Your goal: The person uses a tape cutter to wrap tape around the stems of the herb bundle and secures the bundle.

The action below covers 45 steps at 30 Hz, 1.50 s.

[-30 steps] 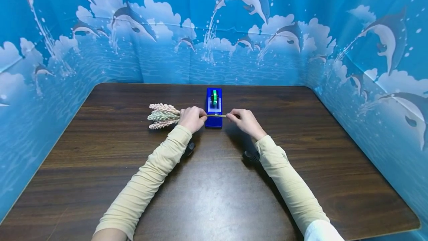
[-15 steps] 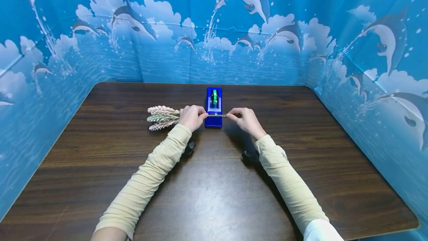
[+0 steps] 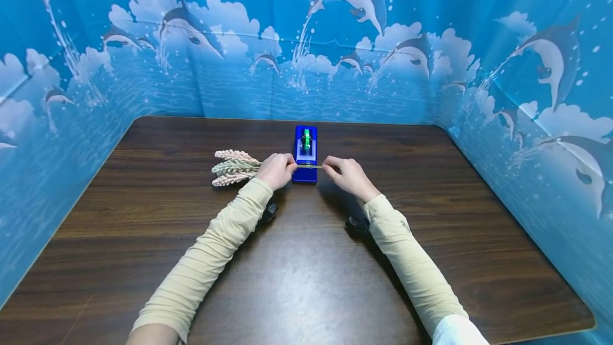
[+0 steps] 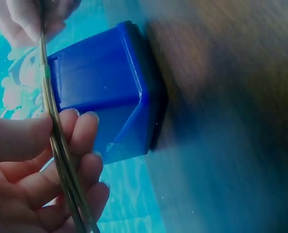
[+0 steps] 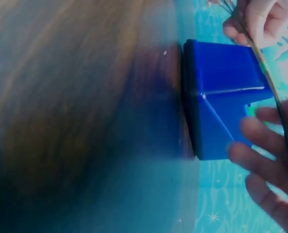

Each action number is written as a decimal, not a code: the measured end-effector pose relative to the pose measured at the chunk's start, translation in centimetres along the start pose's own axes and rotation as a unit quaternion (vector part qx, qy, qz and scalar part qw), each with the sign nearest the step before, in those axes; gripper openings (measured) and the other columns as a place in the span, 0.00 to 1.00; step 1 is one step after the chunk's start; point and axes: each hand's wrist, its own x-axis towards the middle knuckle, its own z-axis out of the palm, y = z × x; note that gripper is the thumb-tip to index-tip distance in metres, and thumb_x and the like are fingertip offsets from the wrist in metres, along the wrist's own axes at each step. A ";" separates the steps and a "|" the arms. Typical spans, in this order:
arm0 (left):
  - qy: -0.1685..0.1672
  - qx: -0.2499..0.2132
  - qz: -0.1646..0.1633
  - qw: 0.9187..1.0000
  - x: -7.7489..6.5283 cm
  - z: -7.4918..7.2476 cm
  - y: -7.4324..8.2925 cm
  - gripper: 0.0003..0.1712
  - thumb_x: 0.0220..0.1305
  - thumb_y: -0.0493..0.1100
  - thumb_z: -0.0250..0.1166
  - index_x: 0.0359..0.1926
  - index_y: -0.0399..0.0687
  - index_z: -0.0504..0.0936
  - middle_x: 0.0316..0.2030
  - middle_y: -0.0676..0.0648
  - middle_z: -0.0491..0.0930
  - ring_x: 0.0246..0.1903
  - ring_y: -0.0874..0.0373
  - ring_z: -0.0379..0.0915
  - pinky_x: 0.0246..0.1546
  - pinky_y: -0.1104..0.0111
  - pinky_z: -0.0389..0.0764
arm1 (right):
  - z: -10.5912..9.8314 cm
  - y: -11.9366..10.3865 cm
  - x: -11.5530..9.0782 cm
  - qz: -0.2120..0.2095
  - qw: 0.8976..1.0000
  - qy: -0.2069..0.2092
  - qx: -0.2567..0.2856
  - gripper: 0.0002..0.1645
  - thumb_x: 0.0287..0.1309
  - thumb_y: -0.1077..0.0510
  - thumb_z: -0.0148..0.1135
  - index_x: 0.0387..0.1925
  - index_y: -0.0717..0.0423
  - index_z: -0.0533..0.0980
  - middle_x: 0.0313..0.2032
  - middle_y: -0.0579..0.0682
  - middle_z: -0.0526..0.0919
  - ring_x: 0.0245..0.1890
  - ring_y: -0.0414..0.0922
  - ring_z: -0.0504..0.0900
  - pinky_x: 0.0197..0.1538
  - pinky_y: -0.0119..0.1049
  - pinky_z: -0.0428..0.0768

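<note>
A bunch of dried-look flowers (image 3: 235, 167), with pink and pale green heads, lies sideways over the table, heads to the left. My left hand (image 3: 276, 170) grips its thin stems (image 4: 61, 145), thumb on one side and fingers on the other. The stems cross above a blue tape dispenser (image 3: 305, 175) that carries a green roll (image 3: 306, 140). At the stems' far end, the fingertips of my right hand (image 3: 348, 174) pinch them. A small green band (image 4: 46, 71) shows on the stems between the hands, close by the dispenser's upper edge.
The dark wood tabletop (image 3: 306, 270) runs to a blue dolphin-print curtain (image 3: 239, 84) at the back and sides. Black wrist devices (image 3: 358, 223) sit under both forearms, close over the table.
Both hands keep nearly the same place on the stems. The right hand's fingers have shifted slightly at the stem end, and the flower heads have moved a little.
</note>
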 end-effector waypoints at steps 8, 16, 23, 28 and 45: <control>-0.027 -0.015 0.010 0.999 0.1 0.0 -0.1 0.10 0.69 0.41 0.56 0.33 0.41 0.81 0.30 0.44 0.83 0.31 0.50 0.77 0.40 0.58 0.76 | -0.1 -0.1 -0.4 -0.044 0.998 -0.035 -0.029 0.14 0.71 0.62 0.47 0.49 0.56 0.78 0.27 0.51 0.84 0.27 0.41 0.79 0.37 0.41 0.79; -0.066 -0.046 -0.012 0.997 -0.2 -0.3 0.3 0.12 0.70 0.42 0.54 0.33 0.42 0.80 0.31 0.45 0.86 0.35 0.52 0.79 0.44 0.61 0.75 | -0.1 0.8 -0.6 -0.069 0.995 -0.067 0.013 0.14 0.70 0.64 0.46 0.49 0.55 0.77 0.25 0.49 0.83 0.24 0.42 0.81 0.34 0.34 0.79; -0.100 -0.060 -0.025 0.993 -0.2 -0.6 0.1 0.13 0.69 0.41 0.51 0.32 0.43 0.80 0.33 0.45 0.86 0.32 0.55 0.75 0.38 0.68 0.71 | -0.6 0.9 -0.6 -0.062 0.985 -0.130 0.090 0.17 0.71 0.65 0.45 0.54 0.58 0.76 0.31 0.56 0.86 0.26 0.51 0.84 0.36 0.41 0.83; -0.125 -0.061 -0.014 0.990 -0.2 -1.0 0.0 0.13 0.68 0.41 0.51 0.32 0.41 0.80 0.34 0.43 0.86 0.30 0.57 0.72 0.36 0.69 0.70 | -1.0 0.9 -0.4 -0.058 0.974 -0.180 0.127 0.21 0.70 0.69 0.44 0.61 0.60 0.72 0.35 0.60 0.86 0.29 0.53 0.85 0.40 0.45 0.83; -0.165 -0.042 0.020 0.985 -0.2 -1.4 -0.1 0.12 0.70 0.40 0.54 0.31 0.38 0.78 0.35 0.42 0.87 0.32 0.56 0.74 0.37 0.69 0.70 | -1.9 1.1 -0.4 -0.053 0.972 -0.205 0.106 0.18 0.73 0.60 0.44 0.56 0.56 0.76 0.23 0.52 0.80 0.24 0.54 0.79 0.35 0.44 0.80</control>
